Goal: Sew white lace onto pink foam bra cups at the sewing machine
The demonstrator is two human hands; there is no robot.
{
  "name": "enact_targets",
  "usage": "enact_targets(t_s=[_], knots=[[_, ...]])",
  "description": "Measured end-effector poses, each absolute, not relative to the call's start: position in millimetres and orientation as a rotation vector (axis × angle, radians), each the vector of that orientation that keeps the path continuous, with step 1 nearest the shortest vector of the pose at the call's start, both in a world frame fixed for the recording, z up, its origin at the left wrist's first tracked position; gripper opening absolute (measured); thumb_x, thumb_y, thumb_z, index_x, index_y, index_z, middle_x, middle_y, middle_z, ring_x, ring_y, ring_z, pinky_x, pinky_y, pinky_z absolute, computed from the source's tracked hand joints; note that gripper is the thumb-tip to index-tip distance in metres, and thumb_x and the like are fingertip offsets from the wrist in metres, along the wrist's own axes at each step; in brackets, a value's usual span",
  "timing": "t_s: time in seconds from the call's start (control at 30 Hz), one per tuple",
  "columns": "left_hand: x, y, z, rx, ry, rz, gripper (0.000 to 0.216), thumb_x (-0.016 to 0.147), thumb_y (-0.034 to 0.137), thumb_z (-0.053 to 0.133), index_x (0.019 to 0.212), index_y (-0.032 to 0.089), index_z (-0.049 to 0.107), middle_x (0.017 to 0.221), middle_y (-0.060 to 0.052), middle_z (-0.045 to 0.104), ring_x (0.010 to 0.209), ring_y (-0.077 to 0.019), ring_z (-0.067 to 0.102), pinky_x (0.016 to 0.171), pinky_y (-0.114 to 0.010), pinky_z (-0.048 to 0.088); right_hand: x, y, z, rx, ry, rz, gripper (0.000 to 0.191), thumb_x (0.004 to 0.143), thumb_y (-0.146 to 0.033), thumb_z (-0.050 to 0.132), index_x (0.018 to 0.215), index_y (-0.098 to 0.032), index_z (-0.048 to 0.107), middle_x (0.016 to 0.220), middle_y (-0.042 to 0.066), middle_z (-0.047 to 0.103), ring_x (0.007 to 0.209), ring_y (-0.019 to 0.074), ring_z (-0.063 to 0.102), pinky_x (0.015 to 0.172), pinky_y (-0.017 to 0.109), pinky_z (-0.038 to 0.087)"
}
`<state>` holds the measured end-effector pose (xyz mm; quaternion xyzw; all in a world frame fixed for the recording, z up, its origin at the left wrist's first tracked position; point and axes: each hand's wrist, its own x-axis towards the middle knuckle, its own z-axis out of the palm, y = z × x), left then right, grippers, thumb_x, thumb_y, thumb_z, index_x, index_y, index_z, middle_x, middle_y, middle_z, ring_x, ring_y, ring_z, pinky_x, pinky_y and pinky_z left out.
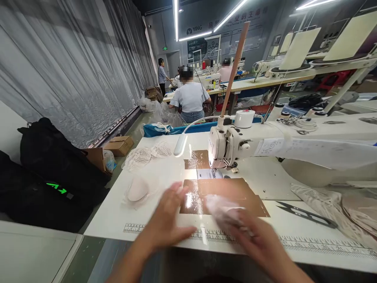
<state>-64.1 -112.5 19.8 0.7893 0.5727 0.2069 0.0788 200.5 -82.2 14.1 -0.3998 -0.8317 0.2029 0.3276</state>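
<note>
My left hand hovers over the front of the white sewing table, fingers stretched out and apart, holding nothing. My right hand is smeared by motion and grips a pale, filmy piece of fabric just above the brown taped patch in front of the needle. The white sewing machine head stands right behind that patch. A white padded cup lies on the table left of my left hand. Lace pieces rest further back on the left.
Black thread snips lie on the table at right, beside a heap of beige fabric. A printed ruler runs along the front edge. Black bags and cardboard boxes sit left. Other people work at tables behind.
</note>
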Motion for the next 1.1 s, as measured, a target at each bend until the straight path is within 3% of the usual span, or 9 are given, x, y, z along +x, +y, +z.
enact_targets(t_s=[0.13,0.3,0.4,0.47,0.53,0.63,0.77,0.97,1.1], knots=[[-27,-110,21,2.329,1.499,0.824,0.048,0.07,0.012,0.052,0.117,0.022,0.055,0.111,-0.005,0.066,0.101,-0.0228,0.06,0.099,-0.043,0.042,161,-82,13,-0.727,-2.259,0.52,0.013,0.077,-0.011,0.042,0.071,-0.023,0.045,0.062,-0.002,0.057,0.05,0.0116,0.05,0.047,0.021,0.036],[-62,-108,12,1.999,1.942,0.952,0.029,0.078,0.006,0.037,0.085,0.018,0.062,0.083,-0.006,0.065,0.078,-0.02,0.061,0.07,-0.034,0.05,191,-80,33,-0.786,-2.077,0.236,0.012,0.077,-0.013,0.049,0.076,-0.024,0.045,0.064,-0.003,0.058,0.05,0.0118,0.053,0.047,0.021,0.036],[-52,-120,17,1.893,1.746,1.049,0.027,0.082,0.013,0.043,0.103,0.018,0.06,0.102,-0.008,0.064,0.095,-0.0216,0.06,0.08,-0.035,0.051,192,-74,34,-0.954,-1.985,0.258,0.011,0.078,-0.02,0.054,0.074,-0.024,0.045,0.065,-0.002,0.058,0.051,0.0122,0.053,0.048,0.022,0.038],[-30,-126,20,1.964,1.592,1.114,0.055,0.077,0.017,0.054,0.131,0.017,0.042,0.132,-0.012,0.049,0.122,-0.0273,0.046,0.1,-0.042,0.041,181,-73,30,-0.961,-2.03,0.368,0.011,0.078,-0.02,0.054,0.073,-0.023,0.045,0.062,-0.003,0.055,0.049,0.0114,0.05,0.046,0.021,0.037],[-7,-125,20,2.077,1.455,1.117,0.077,0.071,0.014,0.058,0.142,0.016,0.027,0.144,-0.013,0.036,0.133,-0.0303,0.032,0.11,-0.046,0.028,168,-77,26,-0.897,-2.107,0.481,0.011,0.078,-0.017,0.051,0.073,-0.023,0.044,0.062,-0.003,0.054,0.049,0.0106,0.049,0.046,0.02,0.037],[7,-111,11,2.056,1.388,1.218,0.063,0.07,0.006,0.05,0.131,0.017,0.042,0.132,-0.011,0.051,0.124,-0.0261,0.045,0.104,-0.042,0.037,160,-89,25,-0.788,-2.236,0.544,0.014,0.077,-0.011,0.047,0.074,-0.023,0.04,0.063,-0.004,0.054,0.051,0.0105,0.047,0.047,0.021,0.034],[-10,-93,-4,2.024,1.545,1.243,0.035,0.07,0.001,0.044,0.096,0.017,0.061,0.1,-0.008,0.065,0.095,-0.0216,0.059,0.083,-0.034,0.049,174,-94,32,-0.729,-2.254,0.401,0.02,0.071,-0.007,0.044,0.08,-0.024,0.038,0.068,-0.003,0.055,0.055,0.0125,0.049,0.049,0.022,0.034],[-31,-99,-6,2.008,1.779,1.111,0.038,0.078,0.005,0.039,0.109,0.017,0.057,0.101,-0.009,0.062,0.094,-0.0214,0.058,0.082,-0.034,0.047,194,-87,37,-0.859,-2.038,0.133,0.02,0.076,-0.008,0.048,0.084,-0.025,0.041,0.069,-0.002,0.057,0.055,0.0122,0.051,0.052,0.022,0.036],[-27,-112,0,1.608,1.54,1.101,0.024,0.09,0.023,0.041,0.099,0.016,0.062,0.085,-0.007,0.064,0.079,-0.0188,0.06,0.071,-0.029,0.047,189,-83,33,-0.895,-1.982,0.283,0.016,0.077,-0.011,0.053,0.08,-0.024,0.044,0.067,-0.003,0.053,0.056,0.0118,0.05,0.052,0.022,0.036]])
